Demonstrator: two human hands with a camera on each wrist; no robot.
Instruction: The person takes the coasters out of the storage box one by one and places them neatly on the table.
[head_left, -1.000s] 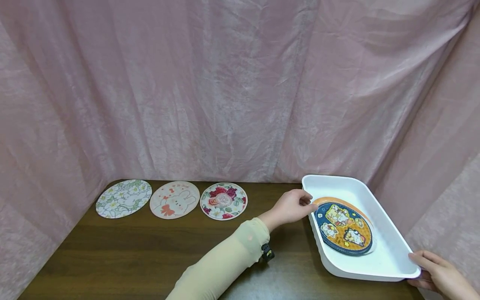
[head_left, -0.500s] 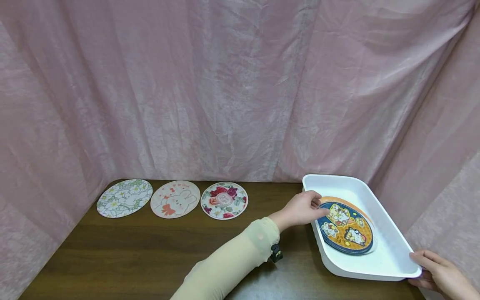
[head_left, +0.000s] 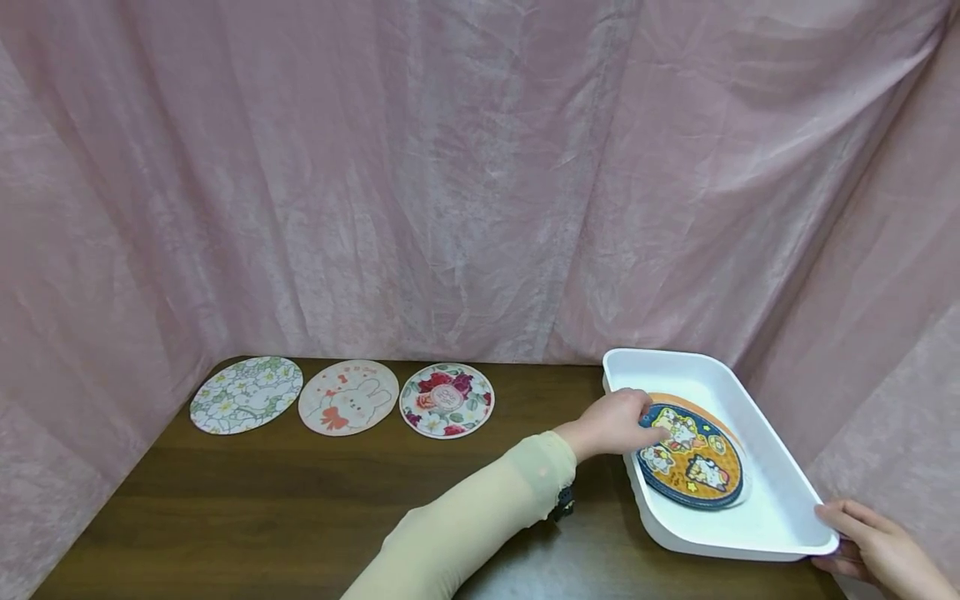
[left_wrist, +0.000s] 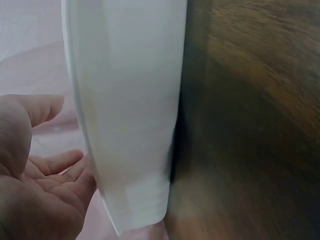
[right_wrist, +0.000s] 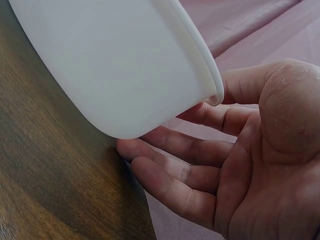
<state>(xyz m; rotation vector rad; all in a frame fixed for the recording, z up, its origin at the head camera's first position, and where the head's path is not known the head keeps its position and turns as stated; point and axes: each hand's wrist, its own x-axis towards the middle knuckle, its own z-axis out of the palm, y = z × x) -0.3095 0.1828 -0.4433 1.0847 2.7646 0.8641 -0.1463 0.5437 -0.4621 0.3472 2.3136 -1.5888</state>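
Over the last second the left hand (head_left: 618,422) has moved rightward and farther over the near-left rim of the white plastic tray (head_left: 780,508), its sleeve (head_left: 472,517) following; the tray, the right hand (head_left: 873,542) and the mats lie practically where they were. The left hand is unclenched, thumb stretched out above the navy-and-orange cartoon mat (head_left: 686,467), the other fingers loosely bent; it grasps nothing, and whether the thumb touches the mat I cannot tell; the gap between thumb and fingers seems to suit a thin edge.

The right hand grips the tray's near-right corner, thumb on the rim and fingers beneath, as the right wrist view shows; this hold probably steadies the tray, since it lies on the side opposite the reaching hand.

The cartoon mat lies flat inside the tray, toward its left side, on top of an orange mat (head_left: 686,400) that shows only as a crescent; a pale edge also peeks out at lower right. On the bench (head_left: 300,500) a green-and-white floral mat (head_left: 246,396), a pink rabbit mat (head_left: 348,398) and a rose-patterned mat (head_left: 447,401) lie in a row, close but not overlapping, likely spaced so that each design stays visible; behind hangs a pink velvet curtain (head_left: 450,167).
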